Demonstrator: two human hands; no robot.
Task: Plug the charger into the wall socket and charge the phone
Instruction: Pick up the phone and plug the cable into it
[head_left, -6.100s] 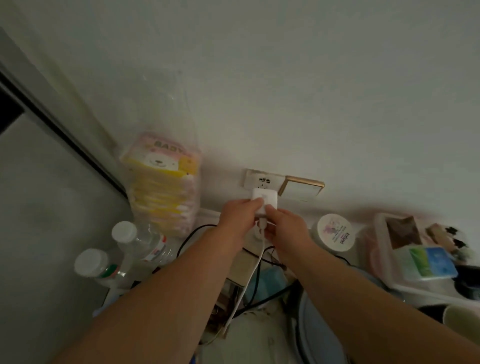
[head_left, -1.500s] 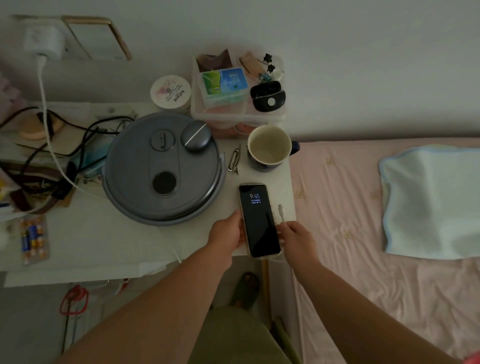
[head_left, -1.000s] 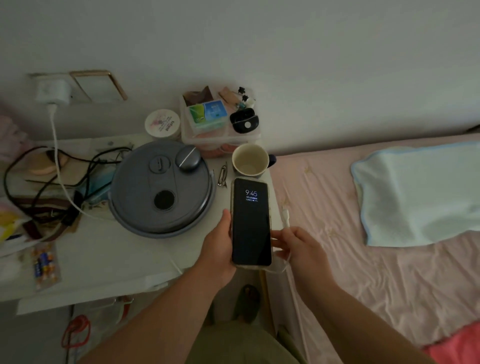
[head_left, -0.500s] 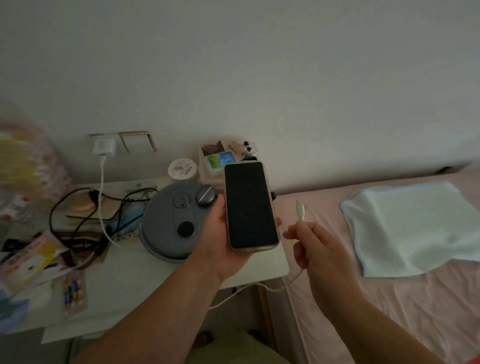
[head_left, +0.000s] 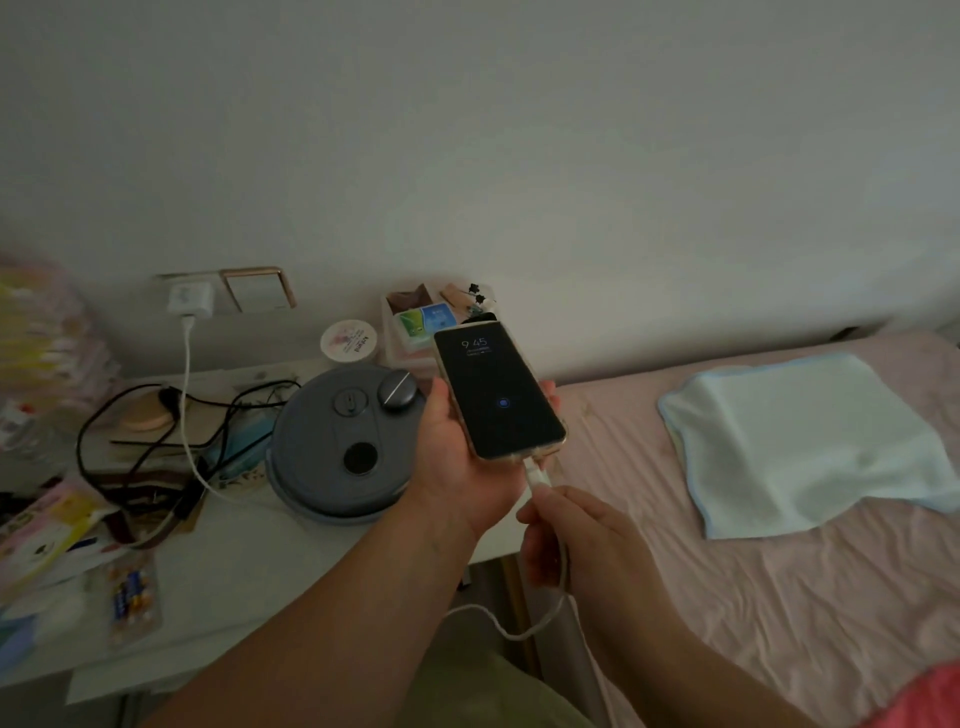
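My left hand (head_left: 457, 457) holds a black phone (head_left: 497, 391) above the bedside table, screen up, showing 9:45 and a small blue dot. My right hand (head_left: 566, 540) pinches the white cable's plug (head_left: 535, 475), which meets the phone's bottom edge. The white cable (head_left: 188, 415) runs from the white charger (head_left: 190, 298) seated in the wall socket (head_left: 171, 280), across the table, and loops below my wrists.
On the white table (head_left: 234, 561) sit a round grey lid (head_left: 337, 441), black cords (head_left: 130, 415), a white jar (head_left: 348, 340), a box of small items (head_left: 415, 317) and a battery pack (head_left: 132, 595). The pink bed (head_left: 753, 597) with a pale blue towel (head_left: 810, 447) lies right.
The phone's screen was dark and the plug was held apart beside it; now the plug touches the phone's bottom edge and the screen is lit.
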